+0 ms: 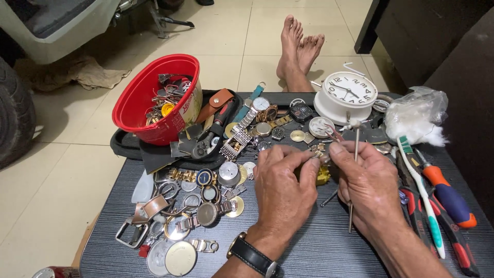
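Note:
My left hand (284, 190), with a black-strapped wristwatch (251, 255) on its wrist, pinches a small metal watch part (319, 151) over the dark table (314, 247). A yellow piece (323, 176) shows just under its fingers. My right hand (368, 185) grips a thin metal-handled tool (354, 175) held upright, its small head near the part. Both hands meet fingertip to fingertip at the table's middle.
A red bowl of parts (154, 98) sits tilted at back left. Watch cases and bands (195, 211) lie at left; a white alarm clock (346, 95), cotton in plastic (414, 116), a toothbrush (422, 198) and screwdrivers (447, 195) at right. My bare feet (298, 49) rest beyond.

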